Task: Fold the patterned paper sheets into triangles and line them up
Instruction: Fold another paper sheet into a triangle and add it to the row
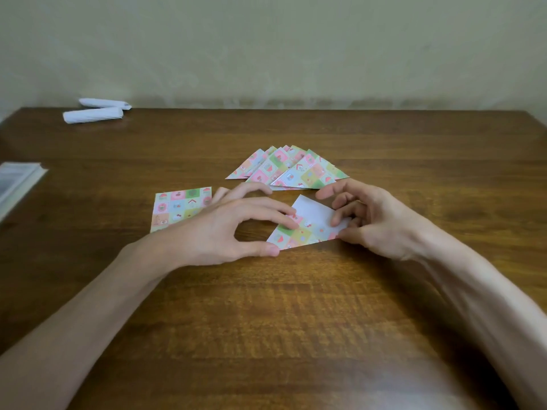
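A patterned paper sheet [307, 224] lies partly folded on the wooden table [266, 306], its white underside showing at the top. My left hand [236, 229] presses its left edge with a fingertip and thumb. My right hand [367, 220] pinches the sheet's right corner between thumb and curled fingers. Behind them, several folded patterned triangles [288, 170] overlap in a fanned row. A flat unfolded patterned sheet [177, 207] lies to the left, partly hidden under my left hand.
Two white paper rolls [94, 110] lie at the table's far left corner. A stack of pale sheets [16, 180] sits at the left edge. A plain wall [266, 45] stands behind the table.
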A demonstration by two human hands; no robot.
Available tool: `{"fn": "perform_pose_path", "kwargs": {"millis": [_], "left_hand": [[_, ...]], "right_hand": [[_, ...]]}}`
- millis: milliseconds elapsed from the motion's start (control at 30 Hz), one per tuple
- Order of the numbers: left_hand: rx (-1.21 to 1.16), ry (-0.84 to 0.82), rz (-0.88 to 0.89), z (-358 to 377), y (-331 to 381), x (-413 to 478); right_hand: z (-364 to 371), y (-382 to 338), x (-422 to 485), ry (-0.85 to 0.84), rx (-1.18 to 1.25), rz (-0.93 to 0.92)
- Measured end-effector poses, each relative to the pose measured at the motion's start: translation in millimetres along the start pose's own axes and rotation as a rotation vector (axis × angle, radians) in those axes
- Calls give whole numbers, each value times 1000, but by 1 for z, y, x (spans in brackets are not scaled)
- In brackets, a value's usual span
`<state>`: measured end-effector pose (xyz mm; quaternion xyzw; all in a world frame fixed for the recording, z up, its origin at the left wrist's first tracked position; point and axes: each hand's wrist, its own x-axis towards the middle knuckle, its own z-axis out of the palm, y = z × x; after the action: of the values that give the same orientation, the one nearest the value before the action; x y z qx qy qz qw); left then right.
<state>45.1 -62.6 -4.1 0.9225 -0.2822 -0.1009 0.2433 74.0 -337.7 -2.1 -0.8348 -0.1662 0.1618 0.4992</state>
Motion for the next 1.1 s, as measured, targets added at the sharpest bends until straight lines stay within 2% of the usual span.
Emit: {"fn": "perform_pose_path", "kwargs": {"millis": [100,200,267,367,500,633,733,867,967,1100], "left_hand": [[-5,-13,14,0,-1,-1],[-35,-41,14,-3,-2,-3],[-63,-67,20,-5,-3,-4],[-82,-84,38,-4,-2,-5],[-9,36,31,-2,-6,-3],[115,288,22,4,-9,0],[83,406,-20,8,-4,3],[17,368,-38,12,3,3],[35,334,-56,14,4,3],[101,386,-100,11,3,2]], "right_hand": [[1,3,0,18,79,-30],[-1,5,-2,133,87,-114],[-3,4,-3,150,-61,-188],[-3,6,-4,30,-344,-233],[-2,7,-7,-68,-468,-233],[6,4,-9,-30,-531,-277],[16,8,-9,35,-581,-313],[22,8,-8,86,-617,-362],[13,5,-8,18,-552,-361],[12,5,-11,-37,-558,-355]]}}
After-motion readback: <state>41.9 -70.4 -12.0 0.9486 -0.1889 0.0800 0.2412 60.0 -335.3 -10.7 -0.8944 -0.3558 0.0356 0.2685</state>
